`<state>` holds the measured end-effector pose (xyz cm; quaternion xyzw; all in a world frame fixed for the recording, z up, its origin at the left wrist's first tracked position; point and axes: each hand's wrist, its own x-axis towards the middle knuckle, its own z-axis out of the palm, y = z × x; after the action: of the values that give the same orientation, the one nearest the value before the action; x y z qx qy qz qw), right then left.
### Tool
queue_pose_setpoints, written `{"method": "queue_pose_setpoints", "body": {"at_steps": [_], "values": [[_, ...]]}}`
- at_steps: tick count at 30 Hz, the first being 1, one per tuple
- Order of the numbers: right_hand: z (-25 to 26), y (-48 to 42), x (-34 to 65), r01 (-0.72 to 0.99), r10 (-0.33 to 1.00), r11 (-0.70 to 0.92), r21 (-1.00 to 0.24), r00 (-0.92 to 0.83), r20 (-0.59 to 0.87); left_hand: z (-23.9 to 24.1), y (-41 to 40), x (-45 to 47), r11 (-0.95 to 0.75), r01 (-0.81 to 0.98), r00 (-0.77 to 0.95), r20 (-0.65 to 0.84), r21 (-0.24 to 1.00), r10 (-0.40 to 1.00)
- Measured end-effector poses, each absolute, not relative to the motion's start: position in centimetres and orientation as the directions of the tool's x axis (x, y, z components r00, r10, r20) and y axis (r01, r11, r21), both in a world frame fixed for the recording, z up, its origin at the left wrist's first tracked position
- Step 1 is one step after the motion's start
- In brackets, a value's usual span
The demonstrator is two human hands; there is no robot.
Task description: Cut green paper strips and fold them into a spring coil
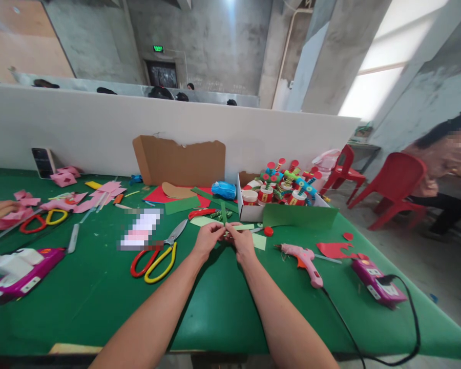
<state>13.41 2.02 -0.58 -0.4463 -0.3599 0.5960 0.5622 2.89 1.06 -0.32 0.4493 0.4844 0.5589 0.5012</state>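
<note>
Over the middle of the green table, my left hand and my right hand meet, fingertips pinched together. Between them stands a narrow dark green paper strip, pointing away from me. A pale green paper strip pokes out to the right across my right fingers; whether it is gripped too is unclear. My fingers hide the strips' near ends. Left of my hands lie large scissors with one red and one yellow handle. Pale green paper lies just behind my right hand.
A pink glue gun rests at right, its cord running to a purple power strip. Behind it stands a box of colourful paper-cup figures. Another person's hand handles pink paper at far left. A white partition borders the table's back.
</note>
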Motion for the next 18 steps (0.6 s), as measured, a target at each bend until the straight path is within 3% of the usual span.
{"method": "queue_pose_setpoints", "body": {"at_steps": [9, 18], "values": [[-0.58, 2.26, 13.54, -0.39, 0.986, -0.066, -0.918, 0.117, -0.12, -0.89, 1.39, 2.72, -0.003, -0.245, -0.087, -0.019, 0.969, 0.996], [-1.01, 2.41, 13.39, -0.337, 0.99, -0.016, -0.941, 0.125, -0.062, -0.92, 1.16, 3.04, -0.041, -0.12, -0.069, 0.033, 0.992, 0.997]]}}
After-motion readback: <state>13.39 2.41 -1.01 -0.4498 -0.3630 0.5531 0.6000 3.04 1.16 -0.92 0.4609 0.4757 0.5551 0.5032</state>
